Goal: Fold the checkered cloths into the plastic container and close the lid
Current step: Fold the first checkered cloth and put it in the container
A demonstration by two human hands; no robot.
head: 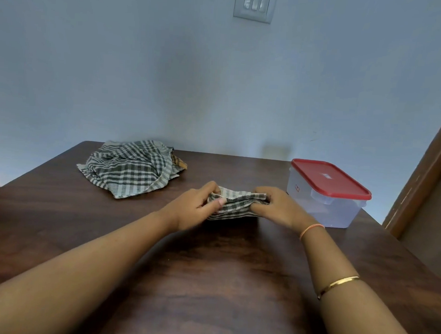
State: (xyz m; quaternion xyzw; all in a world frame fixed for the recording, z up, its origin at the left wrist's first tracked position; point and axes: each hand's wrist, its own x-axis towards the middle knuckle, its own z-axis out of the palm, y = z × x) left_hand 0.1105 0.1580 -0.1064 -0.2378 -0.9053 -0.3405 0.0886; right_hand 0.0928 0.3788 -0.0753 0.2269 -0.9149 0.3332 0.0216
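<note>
A small folded green-and-white checkered cloth lies at the middle of the dark wooden table. My left hand grips its left end and my right hand grips its right end. A loose heap of checkered cloths sits at the back left of the table, with a brown checkered piece showing under its right side. The clear plastic container stands at the right, its red lid resting on top.
A pale blue wall with a switch plate rises behind the table. A brown wooden door frame stands at the far right, close to the container. The table's near edge runs along the bottom of the view.
</note>
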